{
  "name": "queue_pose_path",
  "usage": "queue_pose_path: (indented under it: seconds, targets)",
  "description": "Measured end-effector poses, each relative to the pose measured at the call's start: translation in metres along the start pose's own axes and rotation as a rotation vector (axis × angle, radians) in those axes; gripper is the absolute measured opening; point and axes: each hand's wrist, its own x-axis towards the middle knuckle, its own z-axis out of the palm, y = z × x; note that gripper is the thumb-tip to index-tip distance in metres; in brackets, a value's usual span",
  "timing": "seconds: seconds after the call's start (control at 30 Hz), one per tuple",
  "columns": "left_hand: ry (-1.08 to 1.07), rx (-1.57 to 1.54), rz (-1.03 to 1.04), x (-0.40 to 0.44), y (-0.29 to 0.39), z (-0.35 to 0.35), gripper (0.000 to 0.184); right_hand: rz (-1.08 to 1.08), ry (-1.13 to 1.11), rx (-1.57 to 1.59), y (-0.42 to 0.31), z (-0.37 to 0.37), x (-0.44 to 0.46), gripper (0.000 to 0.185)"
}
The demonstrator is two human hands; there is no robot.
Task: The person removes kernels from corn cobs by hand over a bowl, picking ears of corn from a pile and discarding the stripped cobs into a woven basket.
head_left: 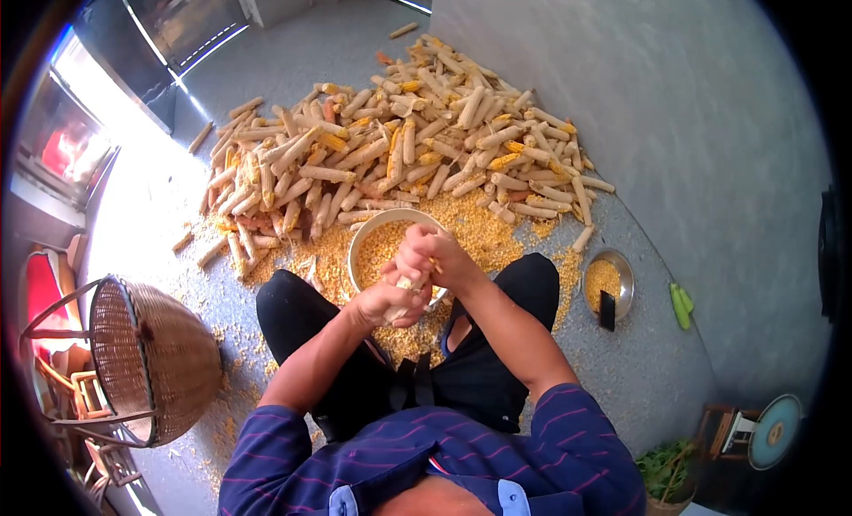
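Both my hands are closed around a pale corn cob (409, 283) above a white basin (353, 250) of yellow kernels. My left hand (390, 301) wraps the lower part of the cob. Just above it, my right hand (432, 252) grips the upper part, with a bit of yellow showing by its fingers. Most of the cob is hidden by my fingers. Loose corn kernels (484, 223) lie thick on the floor around the basin, which stands between my knees.
A large heap of mostly stripped corn cobs (382, 143) lies beyond the basin. To the right are a metal bowl (626, 272) of kernels, a dark phone-like object (607, 310) and green pods (682, 305). A wicker basket (177, 365) lies tipped at left; a scale (775, 432) stands lower right.
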Motion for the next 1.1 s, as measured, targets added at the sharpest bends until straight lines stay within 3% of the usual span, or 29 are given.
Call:
queue_pose_path:
  seconds: [0.03, 0.1, 0.17, 0.2, 0.23, 0.3, 0.37, 0.43, 0.5, 0.57, 0.6, 0.63, 0.7, 0.77, 0.83, 0.87, 0.9, 0.97, 1.0, 1.03, 1.1]
  targets:
    - [-0.119, -0.19, -0.065, -0.001, 0.0, 0.001, 0.015, 0.043, -0.184, 0.077, -0.003, 0.001, -0.001, 0.029]
    - [-0.017, -0.028, -0.036, 0.005, 0.007, 0.001, 0.014, 0.023, -0.232, 0.067, -0.005, 0.003, 0.004, 0.029]
    - [0.202, 0.287, 0.01, 0.01, 0.013, -0.002, 0.013, -0.068, 0.269, -0.045, 0.005, -0.004, 0.011, 0.029]
    - [0.499, 0.847, 0.075, 0.018, 0.008, -0.01, 0.014, -0.089, 0.407, -0.096, 0.017, -0.019, 0.015, 0.023]
    - [0.501, 0.845, 0.077, 0.023, -0.001, -0.018, 0.014, -0.086, 0.405, -0.096, 0.027, -0.017, 0.017, 0.023]
    - [0.874, 1.818, 0.459, 0.028, -0.012, -0.025, 0.021, -0.229, 0.914, -0.288, 0.046, -0.013, 0.021, 0.013]
    - [0.95, 1.854, 0.501, 0.033, -0.009, -0.03, 0.027, -0.193, 0.984, -0.37, 0.057, -0.017, 0.02, 0.012]
    - [0.967, 1.912, 0.605, 0.033, 0.001, -0.025, 0.029, -0.373, 0.946, -0.21, 0.055, -0.008, 0.025, 0.011]
    - [0.948, 1.894, 0.702, 0.032, -0.002, -0.021, 0.026, -0.288, 0.885, -0.21, 0.037, -0.011, 0.021, 0.016]
    - [0.477, 1.08, 0.604, 0.032, -0.006, -0.026, 0.025, -0.267, 0.557, -0.016, 0.028, -0.014, 0.02, 0.025]
    - [0.357, 0.744, 0.176, 0.02, 0.013, -0.006, 0.026, -0.181, 0.509, -0.003, 0.022, -0.011, 0.015, 0.032]
    - [0.356, 0.736, 0.175, 0.018, 0.017, -0.008, 0.026, -0.176, 0.515, -0.006, 0.017, -0.01, 0.012, 0.032]
    - [0.198, 0.254, 0.042, 0.013, 0.02, -0.014, 0.022, -0.155, 0.365, 0.077, 0.011, -0.008, 0.009, 0.033]
    - [0.17, 0.23, -0.004, 0.015, 0.019, -0.022, 0.026, -0.159, 0.338, 0.137, 0.011, -0.006, 0.011, 0.031]
    - [0.475, 1.231, 0.402, 0.022, 0.015, -0.02, 0.036, -0.198, 0.439, -0.113, 0.016, -0.01, 0.015, 0.025]
    - [0.475, 1.228, 0.402, 0.023, 0.013, -0.022, 0.036, -0.244, 0.547, -0.254, 0.026, -0.02, 0.018, 0.019]
    - [0.63, 1.43, 0.377, 0.024, 0.01, -0.023, 0.033, -0.237, 0.55, -0.254, 0.037, -0.021, 0.021, 0.019]
    - [0.951, 1.829, 0.319, 0.027, 0.006, -0.026, 0.028, -0.382, 0.969, -0.634, 0.055, -0.015, 0.028, 0.015]
    - [0.972, 1.825, 0.45, 0.027, 0.006, -0.027, 0.023, -0.453, 0.953, -0.515, 0.053, 0.003, 0.03, 0.017]
    - [0.973, 1.826, 0.451, 0.029, 0.006, -0.028, 0.023, -0.455, 0.951, -0.514, 0.052, 0.002, 0.029, 0.017]
    - [0.959, 1.79, 0.523, 0.031, 0.003, -0.03, 0.03, -0.307, 0.878, -0.467, 0.047, -0.001, 0.025, 0.016]
